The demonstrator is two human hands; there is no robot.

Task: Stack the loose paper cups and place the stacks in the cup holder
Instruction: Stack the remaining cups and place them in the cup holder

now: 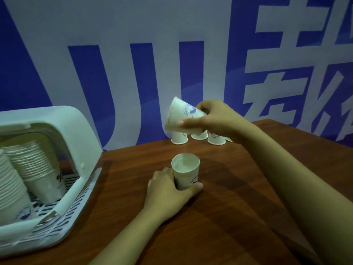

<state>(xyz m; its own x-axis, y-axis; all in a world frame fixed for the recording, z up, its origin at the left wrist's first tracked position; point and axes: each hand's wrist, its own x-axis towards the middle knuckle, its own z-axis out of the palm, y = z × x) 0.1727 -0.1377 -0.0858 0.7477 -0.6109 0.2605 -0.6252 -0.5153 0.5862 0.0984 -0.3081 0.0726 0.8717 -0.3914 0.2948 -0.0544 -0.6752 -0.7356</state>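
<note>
At frame centre the left hand (168, 190) grips an upright white paper cup (186, 172) on the brown wooden table (238, 197). Above it, the right hand (214, 117) holds a tilted white cup (181, 116), hiding partly the inverted cups (179, 138) behind. The white plastic cup holder (63, 131) with stacks (36, 165) stands at left.

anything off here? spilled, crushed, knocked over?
Nothing stands out. The tilted white paper cup is gripped in the right hand, not fallen. The upright white paper cup in the left hand looks empty and undented. The upside-down white paper cups stand at the wooden table's back edge.
</note>
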